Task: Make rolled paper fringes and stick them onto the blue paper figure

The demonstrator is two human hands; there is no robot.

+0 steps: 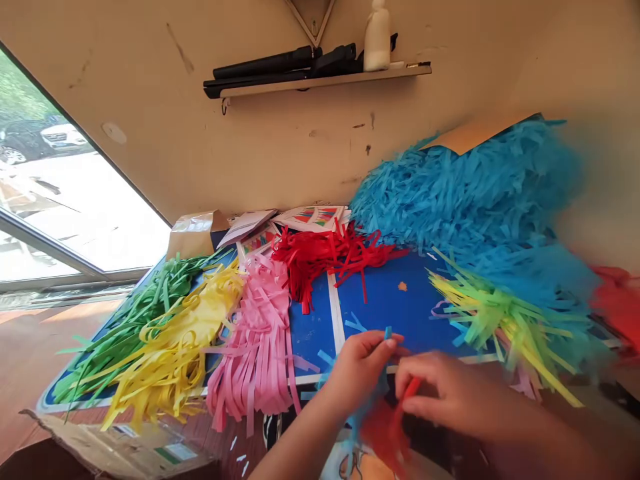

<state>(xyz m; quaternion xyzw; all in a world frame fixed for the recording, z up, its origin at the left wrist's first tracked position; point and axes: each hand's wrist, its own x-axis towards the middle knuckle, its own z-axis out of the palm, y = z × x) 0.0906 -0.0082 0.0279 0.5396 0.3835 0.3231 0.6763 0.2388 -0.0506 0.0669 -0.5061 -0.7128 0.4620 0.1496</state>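
Note:
My left hand (357,370) pinches a thin blue paper strip (387,337) between thumb and fingers. My right hand (450,393) grips a red paper strip (411,388) close beside it. Below both hands hangs a bunch of red paper fringe (385,430) with blue strips (357,427), partly hidden by my hands. Across the blue board (385,293) lie piles of green (135,320), yellow (170,347), pink (255,350) and red (330,257) paper fringe. A multicoloured fringe (510,320) lies nearest my right hand.
A large blue fringe heap (465,193) fills the back right, with red paper (620,300) at the right edge. Printed sheets (315,219) and a cardboard box (197,233) stand behind the piles. Flattened cardboard (115,447) lies front left. A window (65,173) is at the left.

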